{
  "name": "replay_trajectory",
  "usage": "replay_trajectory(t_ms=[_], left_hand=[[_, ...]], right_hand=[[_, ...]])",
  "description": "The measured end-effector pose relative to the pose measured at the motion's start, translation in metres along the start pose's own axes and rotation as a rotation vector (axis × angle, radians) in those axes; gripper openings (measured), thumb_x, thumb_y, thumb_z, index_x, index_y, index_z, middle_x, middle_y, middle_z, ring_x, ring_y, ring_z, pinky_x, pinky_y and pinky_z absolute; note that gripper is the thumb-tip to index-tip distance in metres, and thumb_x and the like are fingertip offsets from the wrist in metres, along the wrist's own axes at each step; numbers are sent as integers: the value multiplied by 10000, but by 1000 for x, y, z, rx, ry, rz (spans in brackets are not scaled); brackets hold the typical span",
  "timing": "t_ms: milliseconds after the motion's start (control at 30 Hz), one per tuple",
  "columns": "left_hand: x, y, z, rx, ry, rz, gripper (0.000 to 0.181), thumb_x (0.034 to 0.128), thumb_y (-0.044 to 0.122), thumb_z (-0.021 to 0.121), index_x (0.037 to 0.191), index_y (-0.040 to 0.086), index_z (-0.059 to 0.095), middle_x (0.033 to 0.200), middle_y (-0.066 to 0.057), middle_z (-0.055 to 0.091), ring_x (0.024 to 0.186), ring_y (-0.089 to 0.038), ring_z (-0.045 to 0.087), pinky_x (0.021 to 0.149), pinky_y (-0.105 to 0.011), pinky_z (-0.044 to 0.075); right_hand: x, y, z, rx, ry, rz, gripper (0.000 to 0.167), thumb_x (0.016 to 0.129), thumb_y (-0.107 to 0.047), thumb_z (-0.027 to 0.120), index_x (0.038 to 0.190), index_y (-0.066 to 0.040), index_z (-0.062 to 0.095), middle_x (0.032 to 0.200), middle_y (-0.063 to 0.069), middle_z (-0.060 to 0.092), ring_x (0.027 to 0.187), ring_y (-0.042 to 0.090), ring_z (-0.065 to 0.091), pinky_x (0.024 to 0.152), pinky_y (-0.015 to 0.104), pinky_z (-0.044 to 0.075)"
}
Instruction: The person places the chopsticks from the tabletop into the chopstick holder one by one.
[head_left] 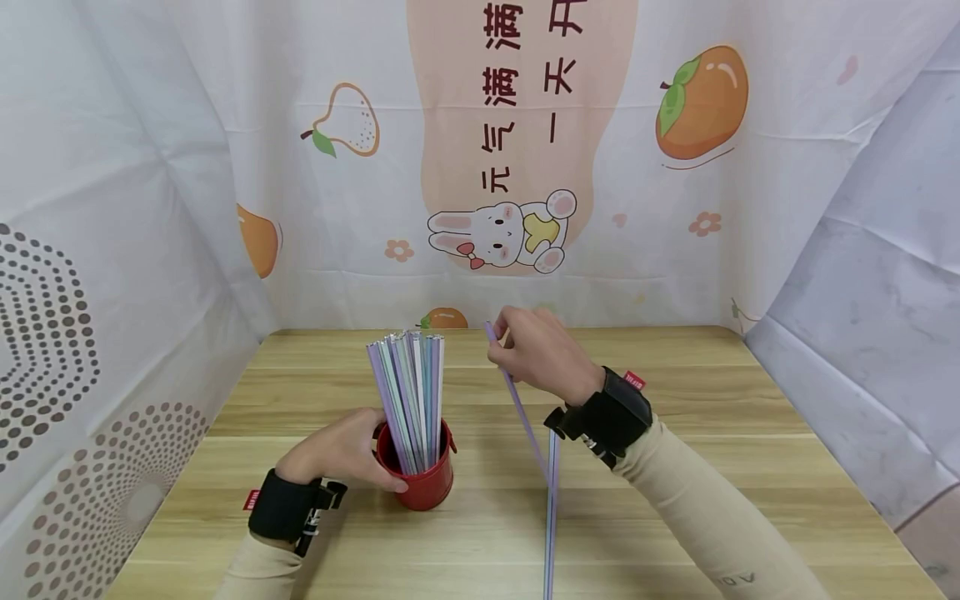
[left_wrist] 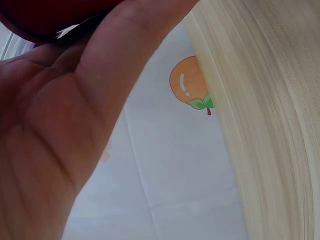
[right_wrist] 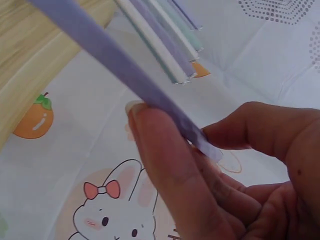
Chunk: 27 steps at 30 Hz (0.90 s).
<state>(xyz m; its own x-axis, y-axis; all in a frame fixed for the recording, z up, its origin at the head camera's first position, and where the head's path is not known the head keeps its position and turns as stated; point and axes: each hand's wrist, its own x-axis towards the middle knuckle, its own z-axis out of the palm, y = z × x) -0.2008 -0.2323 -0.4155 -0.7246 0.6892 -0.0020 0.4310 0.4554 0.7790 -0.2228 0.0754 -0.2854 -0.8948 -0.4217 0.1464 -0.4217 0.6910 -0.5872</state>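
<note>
In the head view my left hand (head_left: pixel 341 450) grips the side of a small red bucket (head_left: pixel 429 487), which leans a little on the table. A bundle of straws (head_left: pixel 411 400) in purple, white, green and blue stands in it. Thumb and fingers of my right hand (head_left: pixel 543 350) pinch a purple straw (head_left: pixel 521 408) near its upper end. That straw slants down toward several straws (head_left: pixel 551 533) lying lengthwise on the table. The right wrist view shows the pinched purple straw (right_wrist: pixel 110 60) up close. The bucket's dark red underside (left_wrist: pixel 60 12) shows above my palm in the left wrist view.
The wood-grain table (head_left: pixel 675 483) ends at a white printed cloth (head_left: pixel 360 225) behind it. More cloth hangs at the left (head_left: pixel 135 250) and right (head_left: pixel 885 275) sides. The bucket stands left of the lying straws.
</note>
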Motion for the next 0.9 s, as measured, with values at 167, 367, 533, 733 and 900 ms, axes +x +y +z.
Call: replay_trajectory(t_ms=[167,367,533,733,900], left_hand=[[0,0,0,-15,-5,-1,707,758,333,916,1353,133,590,1253,8,711,1091,-92,667,953,-255,560],[0,0,0,-25,-9,10,725,766,324,912,1377,141,568,1278,-2,700,1112,-113,664,971,-255,553],[-1,0,0,-37,-9,15,717,768,307,910,1375,134,569,1273,-13,704,1110,-125,670,967,-260,558],[-2,0,0,-34,-6,16,715,775,316,905,1376,136,563,1269,-10,702,1108,-124,671,963,-259,557],[0,-1,0,-51,-10,22,708,782,303,900,1380,134,560,1274,-16,702,1115,-134,670,965,-261,557]], right_hand=[[4,-10,-2,37,13,-12,101,975,-127,606,1028,-45,632,801,71,755,615,153,718,581,261,572],[8,-21,-6,62,50,-49,97,985,-124,611,1037,-43,627,779,59,752,605,150,717,584,269,568],[12,-31,-7,72,81,-81,90,983,-130,617,1029,-54,630,792,61,764,604,124,711,577,276,559],[17,-42,-6,108,116,-139,99,984,-122,621,1032,-39,645,822,86,787,611,112,726,609,258,592],[19,-45,-7,119,161,-185,101,976,-95,621,1031,-14,643,803,101,782,615,142,732,637,274,603]])
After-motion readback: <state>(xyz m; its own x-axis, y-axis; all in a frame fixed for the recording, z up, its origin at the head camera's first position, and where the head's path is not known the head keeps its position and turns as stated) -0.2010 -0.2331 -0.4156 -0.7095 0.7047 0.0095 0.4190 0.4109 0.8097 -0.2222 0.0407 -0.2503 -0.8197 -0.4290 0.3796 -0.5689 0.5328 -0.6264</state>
